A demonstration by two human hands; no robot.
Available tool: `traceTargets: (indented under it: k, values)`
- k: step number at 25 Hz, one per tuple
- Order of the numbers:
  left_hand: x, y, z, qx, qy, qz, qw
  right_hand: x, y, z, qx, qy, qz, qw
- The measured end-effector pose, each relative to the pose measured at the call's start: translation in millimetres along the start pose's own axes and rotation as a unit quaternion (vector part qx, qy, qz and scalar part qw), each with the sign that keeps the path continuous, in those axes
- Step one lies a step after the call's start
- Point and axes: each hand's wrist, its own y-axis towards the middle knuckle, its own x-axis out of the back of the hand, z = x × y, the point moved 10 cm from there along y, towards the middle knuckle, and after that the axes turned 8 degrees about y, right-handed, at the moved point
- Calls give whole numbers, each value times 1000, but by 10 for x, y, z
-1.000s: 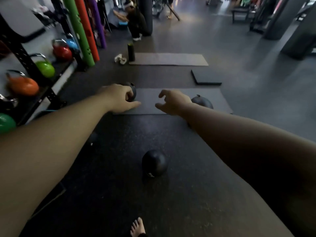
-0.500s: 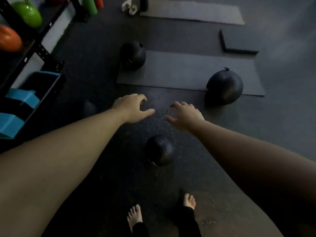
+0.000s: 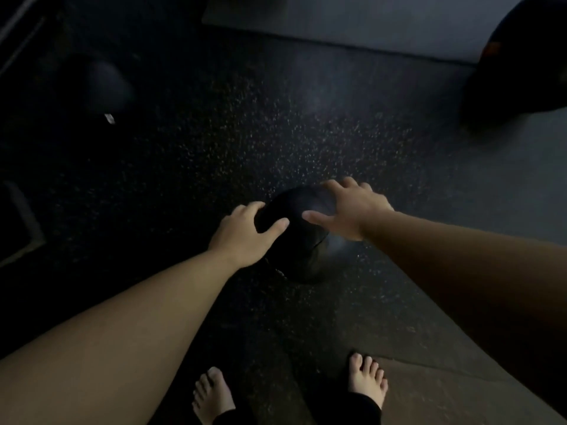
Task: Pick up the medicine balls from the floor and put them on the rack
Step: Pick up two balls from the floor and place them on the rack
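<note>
Speckled floor (image 3: 214, 142), left hand (image 3: 245, 237) fingers (image 3: 249, 209) curl round medicine ball (image 3: 303, 259), right hand (image 3: 352, 210) fingers spread atop

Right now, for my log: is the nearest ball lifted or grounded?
Apparently grounded: the ball meets the floor; left hand cups its side, right hand lies spread on top.

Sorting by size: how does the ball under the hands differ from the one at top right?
The near ball looks smaller than the far ball. The left hand and right hand are on the near ball; the far ball is untouched. The near ball lies on speckled floor; the far ball sits at the mat edge, cut by the frame. Both are dark and round.
</note>
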Motion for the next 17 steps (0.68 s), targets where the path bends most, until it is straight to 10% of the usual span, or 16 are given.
traceTargets:
  k: [11, 17]
  values:
    - [-1410, 493, 493, 233, -454, 72, 857, -788, 750, -341, -18, 176, -11, 984]
    - [-1018, 204, 773, 279, -509, -3, 814, -669, 527, 223, 19, 219, -31, 975]
